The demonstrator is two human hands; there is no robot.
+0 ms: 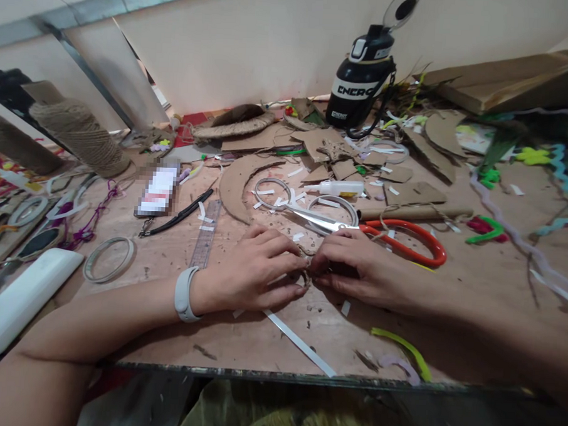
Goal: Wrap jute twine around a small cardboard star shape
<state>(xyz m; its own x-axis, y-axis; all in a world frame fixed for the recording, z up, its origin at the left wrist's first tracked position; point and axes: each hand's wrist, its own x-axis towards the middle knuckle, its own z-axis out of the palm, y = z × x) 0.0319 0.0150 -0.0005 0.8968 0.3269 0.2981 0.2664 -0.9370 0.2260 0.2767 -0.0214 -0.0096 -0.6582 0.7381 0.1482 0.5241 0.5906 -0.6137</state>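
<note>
The person's left hand (265, 269) and right hand (357, 263) meet over the table (240, 346), the fingertips of both pinching a small piece of brown twine (306, 278) between them. The step in hand looks like fine shaping or joining of that twine; the next move seems to call for 1 hand to steady it while the other works its edge. The visible part curves, running roughly away from the person; fingers hide the rest, so its long axis and pointing direction cannot be told.
</note>
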